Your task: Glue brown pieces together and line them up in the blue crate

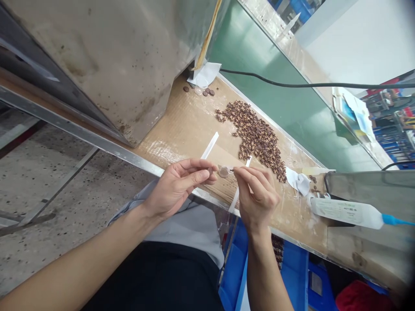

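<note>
My left grip [183,183] pinches brown disc [210,171]; right grip [257,190] pinched, contents unclear. Clear disc [223,172] between, likely slippery: take rim.

Inspected from where I stand: no wording, number or brand legible. Bottle [369,216] bears a printed label [340,210]; its short lines of small, dark characters are too blurred to decipher. Coloured sheets [354,113] farther off: nothing readable either.
</note>
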### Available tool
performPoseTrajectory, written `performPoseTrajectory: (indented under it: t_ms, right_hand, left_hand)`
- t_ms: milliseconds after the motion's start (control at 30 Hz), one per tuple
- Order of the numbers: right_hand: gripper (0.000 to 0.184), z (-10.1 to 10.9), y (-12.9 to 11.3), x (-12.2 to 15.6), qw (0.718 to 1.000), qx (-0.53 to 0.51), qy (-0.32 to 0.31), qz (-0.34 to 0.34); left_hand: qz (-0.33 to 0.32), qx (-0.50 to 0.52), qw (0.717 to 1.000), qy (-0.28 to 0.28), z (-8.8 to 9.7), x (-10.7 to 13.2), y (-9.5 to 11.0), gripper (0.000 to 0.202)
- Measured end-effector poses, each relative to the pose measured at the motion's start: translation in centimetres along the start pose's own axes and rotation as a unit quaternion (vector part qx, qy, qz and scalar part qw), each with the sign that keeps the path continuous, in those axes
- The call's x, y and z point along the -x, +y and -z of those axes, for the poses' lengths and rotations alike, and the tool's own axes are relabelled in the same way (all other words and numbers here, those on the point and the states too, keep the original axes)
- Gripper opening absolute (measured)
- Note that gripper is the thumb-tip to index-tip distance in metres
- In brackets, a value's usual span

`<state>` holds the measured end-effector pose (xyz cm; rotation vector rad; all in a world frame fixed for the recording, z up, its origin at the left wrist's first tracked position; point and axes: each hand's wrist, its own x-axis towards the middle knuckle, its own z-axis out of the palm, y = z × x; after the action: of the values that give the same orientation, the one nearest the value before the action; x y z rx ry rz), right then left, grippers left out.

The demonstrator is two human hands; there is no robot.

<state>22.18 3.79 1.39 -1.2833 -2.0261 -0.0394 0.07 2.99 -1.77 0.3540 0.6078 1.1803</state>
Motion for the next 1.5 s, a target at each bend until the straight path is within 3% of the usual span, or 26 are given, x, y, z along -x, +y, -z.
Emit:
performPoseTrajectory:
  t_ms: [300, 833, 1033, 1133, 1233, 1500]
  right_hand:
    - [0.023, -0.3, 0.3, -0.6, 1.0, 0.002, 0.02, -0.009]
    - [0.028, -0.6, 0.5, -0.6, 1.0, 0.012, -0.008, 0.017]
    - [0.034, 0.8, -0.5, -1.0, 0.999, -0.017, 0.05, 0.011]
    - [0.034, 2.4, -2.0, -1.3, 0.994, -0.062, 0.087, -0.025]
    - [0.026, 3.6, -3.8, -1.3, 0.981, -0.146, 0.074, -0.102]
    - [0.014, 3.2, -5.2, 0.1, 0.89, -0.37, 0.018, -0.265]
  left_hand:
    - [0.003, -0.006, 1.0, 0.013, -0.2, -0.1, 0.1, 0.021]
    - [-0.005, -0.018, 1.0, -0.001, -0.1, 0.0, 0.1, 0.016]
    - [0.028, -0.005, 0.999, -0.014, 0.2, 0.3, 0.1, 0.015]
    - [0.053, 0.018, 0.998, -0.022, 0.0, 0.4, 0.0, 0.017]
    - [0.071, 0.028, 0.997, -0.033, -0.4, 0.5, -0.2, 0.018]
    - [0.1, 0.03, 0.993, -0.05, -1.5, 1.1, -0.8, 0.015]
